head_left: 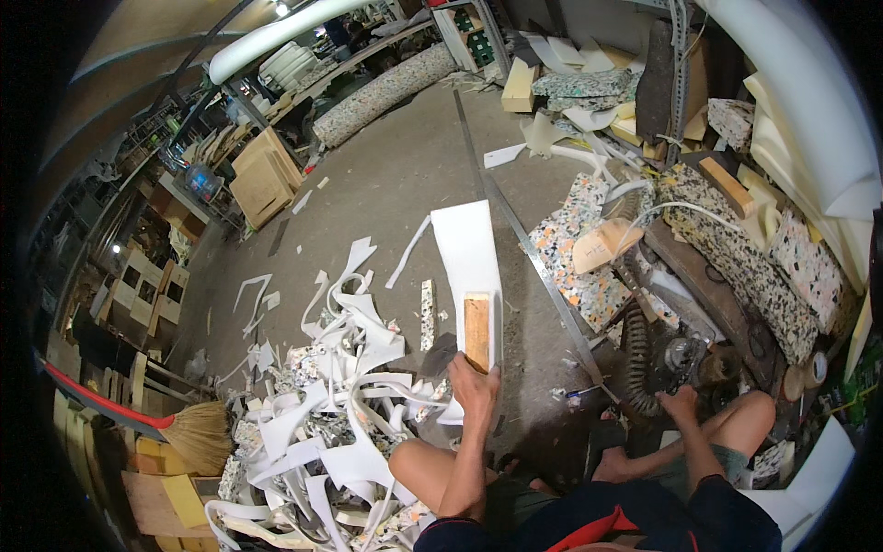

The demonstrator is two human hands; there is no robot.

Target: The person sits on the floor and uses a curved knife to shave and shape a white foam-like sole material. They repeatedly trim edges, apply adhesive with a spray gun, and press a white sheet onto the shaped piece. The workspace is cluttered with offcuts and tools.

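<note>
My left hand (474,386) is closed round the near end of a small wooden block (476,331). The block lies against a long white foam piece (464,244), which stretches away from me over the floor and shows along the block's sides. My right hand (679,405), fingers curled, is by the lower end of a ribbed hose (636,359); whatever it holds is too small to make out. Beside my left hand, a heap of white foam offcuts (359,460) covers the floor. A narrow speckled foam strip (428,315) lies left of the block.
A long metal straightedge (543,281) crosses the floor right of the foam. Speckled foam slabs (570,248) and a wooden beam (704,285) crowd the right side. A straw broom (198,437) is at the left. Farther off are leaning boards (265,179) and a speckled foam roll (382,95).
</note>
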